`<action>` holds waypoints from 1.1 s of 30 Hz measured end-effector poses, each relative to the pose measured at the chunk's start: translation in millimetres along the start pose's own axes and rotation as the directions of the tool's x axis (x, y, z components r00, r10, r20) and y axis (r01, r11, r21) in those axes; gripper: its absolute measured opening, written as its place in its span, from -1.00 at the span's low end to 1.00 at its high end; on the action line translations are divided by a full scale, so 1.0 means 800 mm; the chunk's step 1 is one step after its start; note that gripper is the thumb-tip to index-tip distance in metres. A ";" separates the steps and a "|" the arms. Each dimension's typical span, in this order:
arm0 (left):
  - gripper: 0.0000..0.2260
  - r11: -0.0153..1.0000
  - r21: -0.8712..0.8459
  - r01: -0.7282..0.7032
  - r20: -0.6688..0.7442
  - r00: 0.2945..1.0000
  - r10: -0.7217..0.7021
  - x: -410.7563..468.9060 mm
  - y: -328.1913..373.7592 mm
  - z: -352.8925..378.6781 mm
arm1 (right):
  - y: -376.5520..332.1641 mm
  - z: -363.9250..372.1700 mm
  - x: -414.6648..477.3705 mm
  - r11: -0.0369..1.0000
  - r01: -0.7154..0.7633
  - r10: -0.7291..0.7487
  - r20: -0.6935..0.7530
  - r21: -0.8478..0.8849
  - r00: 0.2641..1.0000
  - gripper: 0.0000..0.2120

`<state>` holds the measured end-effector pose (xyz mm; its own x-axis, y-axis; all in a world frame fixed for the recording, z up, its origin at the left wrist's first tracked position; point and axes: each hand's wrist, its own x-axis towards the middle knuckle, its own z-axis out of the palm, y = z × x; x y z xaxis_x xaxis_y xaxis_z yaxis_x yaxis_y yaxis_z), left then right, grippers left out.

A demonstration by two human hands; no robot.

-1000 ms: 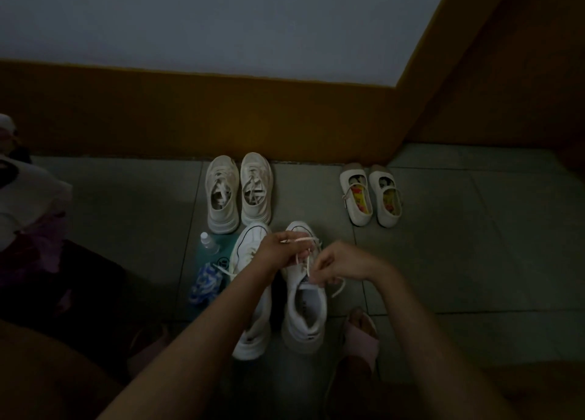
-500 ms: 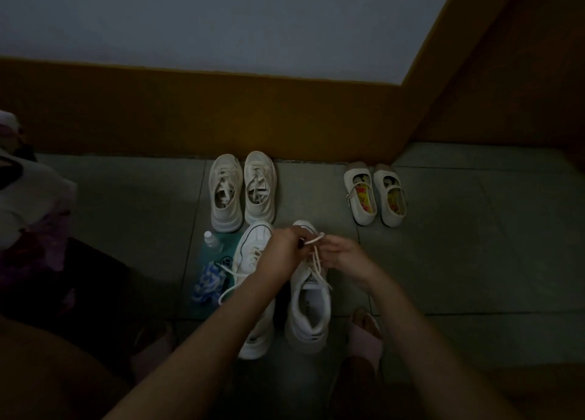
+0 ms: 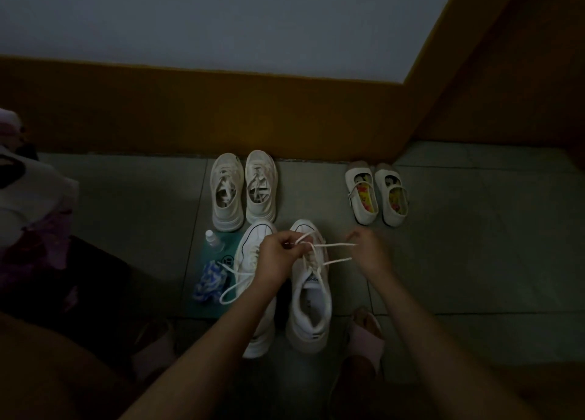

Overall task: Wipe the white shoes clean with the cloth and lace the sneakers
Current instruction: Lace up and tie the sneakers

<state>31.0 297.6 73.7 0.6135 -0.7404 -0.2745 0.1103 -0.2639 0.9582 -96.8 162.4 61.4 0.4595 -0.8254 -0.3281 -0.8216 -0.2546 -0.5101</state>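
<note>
Head view: my left hand (image 3: 277, 256) hovers knuckles-up over the toe end of the right-side sneaker (image 3: 311, 308), with the fingers curled and pinching the lace (image 3: 335, 245) at its crossing. My right hand (image 3: 367, 253) is blurred and sits out to the right, fingers closed on the lace ends. Both strands are taut between the hands. My forearms reach forward from the lower edge. The left-side sneaker (image 3: 250, 248) lies under my left forearm. The blue-white cloth (image 3: 210, 280) lies just left of it.

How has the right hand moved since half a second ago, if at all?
Yes. The right hand has moved rightward, off the right sneaker, pulling the lace.
</note>
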 end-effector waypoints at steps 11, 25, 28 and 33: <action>-0.84 0.994 -0.066 0.082 0.005 0.997 -0.082 -0.002 -0.001 0.000 | -0.022 -0.004 -0.030 0.882 0.184 -0.310 0.240 0.435 0.920 -0.81; -0.85 0.961 0.272 0.058 -0.042 0.998 -0.048 -0.015 -0.006 -0.053 | 0.047 -0.020 -0.011 0.987 0.010 -0.075 0.405 0.159 0.911 -0.76; -0.83 0.902 0.429 -0.046 -0.059 0.995 0.079 -0.028 -0.005 -0.053 | 0.036 -0.014 -0.018 0.979 0.018 -0.117 0.479 0.205 0.870 -0.91; -0.75 0.597 0.684 -0.420 0.217 0.898 0.383 -0.036 0.002 -0.041 | 0.010 -0.004 -0.021 0.946 -0.017 -0.157 0.505 0.324 0.849 -0.76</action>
<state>39.4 339.0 85.9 0.4233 -0.9001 0.1035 -0.7266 -0.2691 0.6322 -112.3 173.1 65.1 0.6897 -0.4058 -0.5997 -0.6758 -0.0632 -0.7344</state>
